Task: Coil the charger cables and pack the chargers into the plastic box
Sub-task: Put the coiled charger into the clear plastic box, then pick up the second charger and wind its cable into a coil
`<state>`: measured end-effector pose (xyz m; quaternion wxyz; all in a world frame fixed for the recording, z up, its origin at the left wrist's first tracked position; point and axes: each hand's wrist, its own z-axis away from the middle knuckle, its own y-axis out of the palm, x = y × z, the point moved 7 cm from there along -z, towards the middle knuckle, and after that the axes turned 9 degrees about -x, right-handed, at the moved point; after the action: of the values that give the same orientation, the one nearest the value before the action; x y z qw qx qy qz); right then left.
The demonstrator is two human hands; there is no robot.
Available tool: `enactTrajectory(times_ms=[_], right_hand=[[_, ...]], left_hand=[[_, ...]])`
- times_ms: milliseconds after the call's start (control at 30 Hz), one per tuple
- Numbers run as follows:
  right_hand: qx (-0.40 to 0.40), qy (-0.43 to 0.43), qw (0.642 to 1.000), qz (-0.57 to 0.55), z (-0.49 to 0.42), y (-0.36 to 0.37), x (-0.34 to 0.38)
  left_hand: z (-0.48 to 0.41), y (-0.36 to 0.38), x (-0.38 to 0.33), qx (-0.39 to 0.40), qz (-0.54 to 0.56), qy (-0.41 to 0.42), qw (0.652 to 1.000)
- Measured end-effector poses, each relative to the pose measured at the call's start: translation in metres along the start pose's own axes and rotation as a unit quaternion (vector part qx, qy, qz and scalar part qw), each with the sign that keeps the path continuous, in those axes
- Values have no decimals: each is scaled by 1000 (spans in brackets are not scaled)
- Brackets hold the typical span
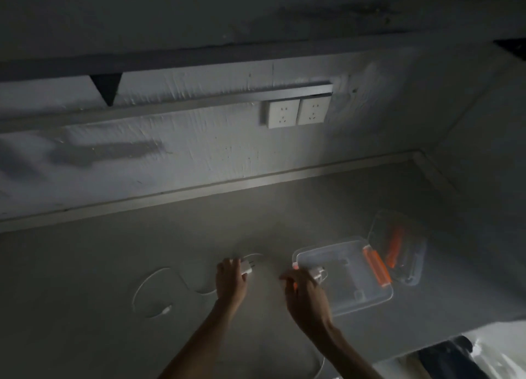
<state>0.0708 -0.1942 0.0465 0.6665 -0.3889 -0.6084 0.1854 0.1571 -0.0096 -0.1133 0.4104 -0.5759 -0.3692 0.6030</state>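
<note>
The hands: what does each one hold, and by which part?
The left hand grips a white charger by its body. The right hand touches a second charger at the plastic box's near edge; whether it holds it cannot be told.

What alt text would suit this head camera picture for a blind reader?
In dim light, a person's left hand grips a white charger on a grey surface while the right hand holds a second charger at the rim of an open clear plastic box; loose white cable loops at left.
</note>
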Motion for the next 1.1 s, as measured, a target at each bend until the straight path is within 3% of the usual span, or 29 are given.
enactTrajectory(times_ms=[100, 233, 400, 467, 500, 533, 600, 633, 767, 833, 933, 1000, 1100], right_hand=[[38, 7, 999, 3, 10, 21, -1], [43, 19, 999, 16, 13, 17, -10], [17, 41, 999, 1, 6, 5, -11], [11, 24, 999, -29, -1, 5, -1], [18, 23, 998, -50, -4, 7, 7], [37, 21, 995, -85, -6, 11, 17], [100, 12, 979, -179, -7, 19, 43], [146, 3, 963, -229, -2, 25, 63], [299, 15, 863, -407, 36, 36, 126], [368, -19, 829, -421, 68, 46, 150], [415, -79, 837, -347, 112, 62, 168], [396, -165, 866, -257, 131, 62, 173], [283, -335, 889, -132, 134, 28, 188]], left_hand=[[-16, 22, 1, 2, -38, 72, 997], [-23, 32, 10, -59, -62, 121, 989], [-10, -34, -14, 1, 35, 49, 998], [-1, -75, -21, -5, 157, -30, 987], [6, -96, -22, 8, 257, -84, 963], [16, -115, -26, 27, 379, -129, 916], [34, -155, -29, 32, 579, -147, 801], [44, -182, -28, 16, 628, -134, 766], [75, -256, -25, -53, 705, -114, 698], [91, -284, -6, -133, 712, -148, 673], [114, -312, 30, -215, 682, -168, 679], [127, -319, 50, -225, 637, -177, 716], [138, -320, 61, -220, 545, -159, 794]])
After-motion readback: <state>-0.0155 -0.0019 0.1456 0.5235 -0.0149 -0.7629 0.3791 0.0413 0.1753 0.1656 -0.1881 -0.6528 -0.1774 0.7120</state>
